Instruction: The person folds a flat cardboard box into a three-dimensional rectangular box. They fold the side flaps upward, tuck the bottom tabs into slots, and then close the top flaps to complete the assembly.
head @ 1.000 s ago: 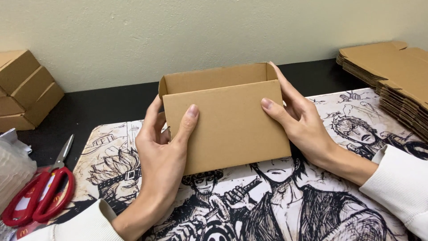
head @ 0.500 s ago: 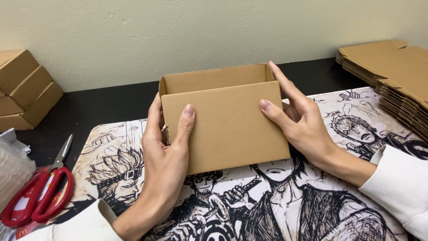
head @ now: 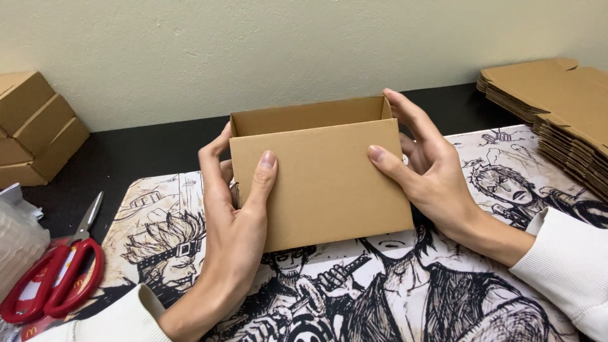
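Right now my left hand [head: 237, 221] and right hand [head: 430, 171] clasp the open cardboard box [head: 320, 174] by its ends, over the drawn desk mat [head: 443, 297]. Red scissors [head: 54, 278] lie well left; folded boxes [head: 31, 126] sit far left, flat cardboard blanks [head: 557, 101] far right, nothing crowding.

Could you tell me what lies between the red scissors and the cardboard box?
In the head view, the left hand lies between the red scissors and the cardboard box, over the illustrated mat.
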